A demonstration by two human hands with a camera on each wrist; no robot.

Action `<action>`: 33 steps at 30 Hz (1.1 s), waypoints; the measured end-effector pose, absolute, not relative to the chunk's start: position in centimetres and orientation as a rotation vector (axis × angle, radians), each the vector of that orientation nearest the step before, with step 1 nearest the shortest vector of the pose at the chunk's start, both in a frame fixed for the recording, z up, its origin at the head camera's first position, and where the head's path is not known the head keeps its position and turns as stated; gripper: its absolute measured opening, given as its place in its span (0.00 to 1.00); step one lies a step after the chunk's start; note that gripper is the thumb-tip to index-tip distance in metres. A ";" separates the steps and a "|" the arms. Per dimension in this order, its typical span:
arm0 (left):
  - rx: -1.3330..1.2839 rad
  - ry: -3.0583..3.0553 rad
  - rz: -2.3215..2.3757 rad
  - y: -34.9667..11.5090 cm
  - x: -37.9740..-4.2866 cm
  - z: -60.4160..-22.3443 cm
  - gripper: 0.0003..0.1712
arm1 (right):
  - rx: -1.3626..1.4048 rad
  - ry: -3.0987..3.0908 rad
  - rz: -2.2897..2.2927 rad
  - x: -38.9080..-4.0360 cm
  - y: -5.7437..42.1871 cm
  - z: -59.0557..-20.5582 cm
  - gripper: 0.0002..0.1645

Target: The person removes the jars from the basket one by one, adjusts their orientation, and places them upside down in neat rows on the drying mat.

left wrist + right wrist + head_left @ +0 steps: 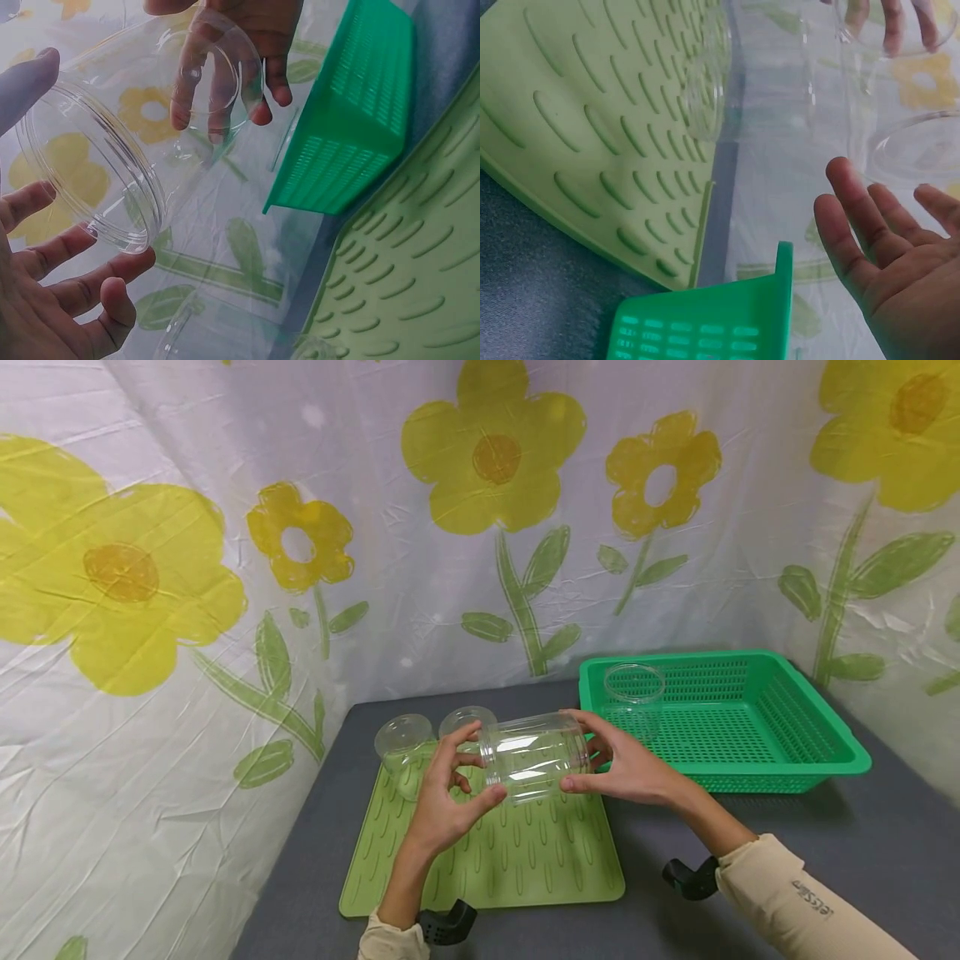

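Note:
A clear plastic jar [534, 758] lies sideways in the air above the green mat [517, 881], between both hands. My left hand [441, 803] grips its threaded, open mouth, thumb on the near side and fingers on the far side. At the base end, my right hand [628, 767] holds the jar between thumb and fingers. In the left wrist view the ridged rim of the jar [97, 161] shows close up. Two more clear jars, one at left [405, 747] and one beside it [467, 718], stand on the far left of the mat, the second partly hidden.
A green perforated basket [795, 770] sits on the dark grey table [300, 893] at the right, with another clear jar [634, 683] upright at its left end. Behind the table hangs a white curtain [420, 610] with yellow flowers.

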State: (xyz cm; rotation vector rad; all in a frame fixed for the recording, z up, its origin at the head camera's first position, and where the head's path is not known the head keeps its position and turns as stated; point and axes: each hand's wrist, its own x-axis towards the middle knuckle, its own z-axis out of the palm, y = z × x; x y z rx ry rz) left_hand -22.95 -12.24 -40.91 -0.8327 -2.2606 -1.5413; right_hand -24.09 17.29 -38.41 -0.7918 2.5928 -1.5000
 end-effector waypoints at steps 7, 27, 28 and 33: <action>-0.836 -2.267 -1.559 -12.2 -22.9 -41.1 0.48 | -0.781 2.583 -1.525 -24.1 17.2 -38.5 0.55; -0.909 -2.332 -1.327 -13.4 -23.5 -39.3 0.47 | -0.774 2.741 -1.427 -23.9 17.2 -37.7 0.58; -0.912 -2.339 -1.305 -13.4 -23.6 -39.1 0.47 | -0.786 2.753 -1.415 -23.9 17.2 -37.6 0.59; -0.916 -2.399 -1.230 -13.2 -23.8 -38.4 0.48 | -0.848 2.856 -1.259 -23.8 17.0 -37.2 0.62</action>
